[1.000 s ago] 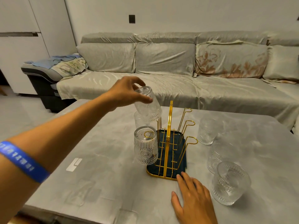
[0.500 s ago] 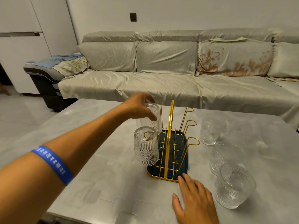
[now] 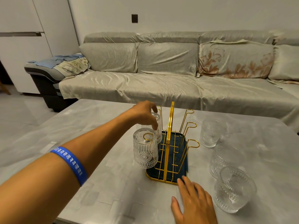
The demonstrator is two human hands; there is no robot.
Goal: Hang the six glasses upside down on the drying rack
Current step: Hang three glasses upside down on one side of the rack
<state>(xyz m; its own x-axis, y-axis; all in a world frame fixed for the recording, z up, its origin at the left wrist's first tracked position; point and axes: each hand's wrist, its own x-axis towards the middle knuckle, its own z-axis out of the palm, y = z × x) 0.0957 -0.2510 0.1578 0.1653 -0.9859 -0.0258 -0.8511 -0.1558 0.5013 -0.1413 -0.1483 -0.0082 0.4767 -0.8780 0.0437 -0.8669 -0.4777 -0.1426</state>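
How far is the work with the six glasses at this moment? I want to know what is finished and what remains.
One glass already hangs upside down on the nearest left peg of the rack. The left hand is at a second glass inverted on the peg behind; a third behind it cannot be confirmed. The right hand rests flat by the rack's base. Three glasses wait on the table; the three right pegs are free.

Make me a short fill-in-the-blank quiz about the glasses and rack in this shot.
1. The left hand grips a glass turned upside ____.
2. The number of glasses standing on the table right of the rack is ____.
3. The right hand lies flat and holds ____.
4. The rack's wire is coloured ____.

Missing words: down; three; nothing; gold
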